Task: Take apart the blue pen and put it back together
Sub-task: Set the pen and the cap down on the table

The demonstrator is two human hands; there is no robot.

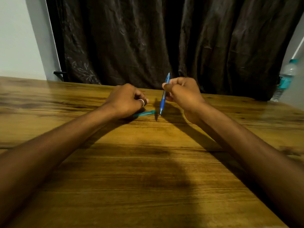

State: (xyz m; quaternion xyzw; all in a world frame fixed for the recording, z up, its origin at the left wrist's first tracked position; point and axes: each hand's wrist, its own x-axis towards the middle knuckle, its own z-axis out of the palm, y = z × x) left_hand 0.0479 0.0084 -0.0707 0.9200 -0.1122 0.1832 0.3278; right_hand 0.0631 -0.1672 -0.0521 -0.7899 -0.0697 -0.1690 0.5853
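My right hand grips the blue pen near its middle and holds it almost upright, tip down, just above the wooden table. The pen has a darker blue grip section and a pale upper barrel. My left hand, with a ring on one finger, is curled with fingers closed a little left of the pen; whether it holds anything is hidden. A second, teal pen lies flat on the table just below my left hand, pointing right toward the blue pen's tip.
A dark curtain hangs behind the table's far edge. A plastic water bottle with a teal label stands at the far right edge. A pale wall is at the back left.
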